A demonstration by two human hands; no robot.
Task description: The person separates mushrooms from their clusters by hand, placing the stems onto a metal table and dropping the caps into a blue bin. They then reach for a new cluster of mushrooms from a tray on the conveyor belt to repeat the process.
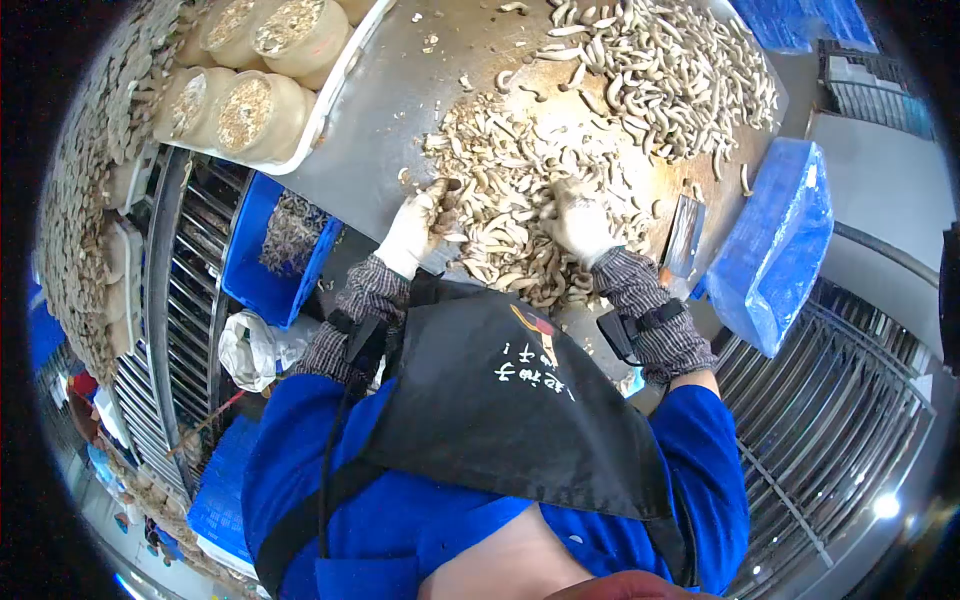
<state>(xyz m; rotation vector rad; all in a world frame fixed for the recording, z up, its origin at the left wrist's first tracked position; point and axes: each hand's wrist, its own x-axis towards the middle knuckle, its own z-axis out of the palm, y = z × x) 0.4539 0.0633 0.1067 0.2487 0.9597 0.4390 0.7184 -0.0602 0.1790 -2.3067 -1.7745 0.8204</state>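
A loose heap of small pale mushrooms (510,215) with grey-brown caps lies on the metal table in front of me. At its left edge my left hand (410,232), in a white glove with soiled fingertips, has its fingers closed around a mushroom (452,186). My right hand (582,224), gloved likewise, reaches into the right part of the heap. Its fingers are curled in among the mushrooms, and their tips are partly hidden. Towards the far right of the table lies a second, larger pile of mushrooms (680,80).
A white tray (312,130) of open cultivation bottles (247,110) stands at the left. Below it sits a blue crate (250,250) with scraps inside. A knife-like flat blade (684,235) lies by the right table edge, beside a blue plastic-lined crate (770,245). Metal racks (830,400) flank me.
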